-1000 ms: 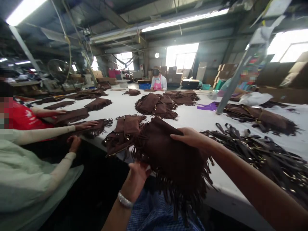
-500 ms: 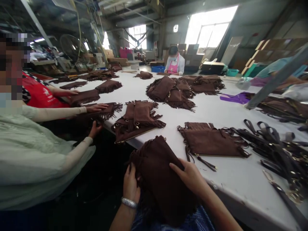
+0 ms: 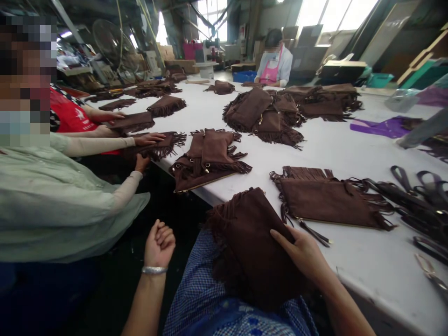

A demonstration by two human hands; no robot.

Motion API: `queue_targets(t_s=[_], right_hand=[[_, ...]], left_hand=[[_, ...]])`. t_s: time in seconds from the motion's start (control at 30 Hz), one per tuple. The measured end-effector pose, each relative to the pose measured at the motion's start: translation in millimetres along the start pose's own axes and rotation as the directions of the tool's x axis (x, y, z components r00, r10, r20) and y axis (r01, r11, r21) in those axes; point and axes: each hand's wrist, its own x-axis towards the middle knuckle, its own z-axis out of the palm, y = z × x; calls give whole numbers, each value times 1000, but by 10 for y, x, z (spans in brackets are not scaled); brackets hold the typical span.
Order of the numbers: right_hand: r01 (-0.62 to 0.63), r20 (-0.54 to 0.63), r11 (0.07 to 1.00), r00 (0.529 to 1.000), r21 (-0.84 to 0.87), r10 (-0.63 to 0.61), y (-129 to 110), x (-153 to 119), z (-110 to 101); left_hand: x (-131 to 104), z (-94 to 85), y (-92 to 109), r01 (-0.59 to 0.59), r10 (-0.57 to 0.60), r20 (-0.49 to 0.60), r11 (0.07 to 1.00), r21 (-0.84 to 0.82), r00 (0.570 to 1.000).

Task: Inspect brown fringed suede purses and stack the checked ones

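You've got a white-covered table spanning the frame, a heap of brown fringed pouches, too overlapped to count, upper centre; one dark-brown leather-look pouch, lower centre over your lap, seemingly mid-handling; one zipped brown pouch, right of centre, untouched. Two hands: right hand pinching the lap pouch's edge, left hand loosely curled, seemingly empty.

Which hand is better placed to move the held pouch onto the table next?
Probably the right hand: it holds the pouch by its edge, beside the white table. The left hand is loosely curled, apart from the pouch.
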Motion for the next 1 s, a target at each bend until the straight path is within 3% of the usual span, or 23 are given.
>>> queue_targets(t_s=[0.07,0.13,0.17,0.23,0.33,0.43,0.53,0.63,0.7,0.77,0.83,0.9,1.0], right_hand=[[17,10,998,1000,-53,-17,-49,-23,-40],[60,44,992,997,-114,-56,-143,-38,-43],[87,61,986,995,-142,-79,-200,-46,-35],[130,82,973,990,-190,-116,-313,-66,-18],[137,75,966,990,-220,-123,-417,-109,-36],[138,87,977,988,-161,-125,-429,-157,-91],[141,117,985,985,-103,-128,-419,-202,-111],[161,141,985,978,-58,-152,-424,-237,-91],[175,148,984,974,-25,-170,-420,-251,-86],[159,149,987,976,19,-160,-395,-258,-100],[122,155,989,979,85,-134,-354,-262,-127],[81,178,983,978,166,-110,-311,-273,-155],[48,215,961,971,271,-109,-261,-312,-194]], left_hand=[[-41,64,-49,-163,173,-8,943,290,985],[-143,265,-227,-310,236,203,768,560,950],[-197,390,-341,-394,210,349,673,626,913],[-269,615,-553,-504,160,506,542,672,848],[-223,754,-691,-546,179,525,430,719,832],[-41,684,-591,-590,199,555,288,754,807],[145,587,-381,-640,139,625,125,758,768],[250,537,-178,-680,52,678,59,731,734],[256,521,-91,-680,-15,685,111,725,728],[198,520,-62,-577,-56,621,312,754,782],[78,544,-80,-329,-103,492,625,708,864],[-65,593,-96,-25,-208,386,855,518,898],[-175,654,0,226,-297,394,950,216,870]])
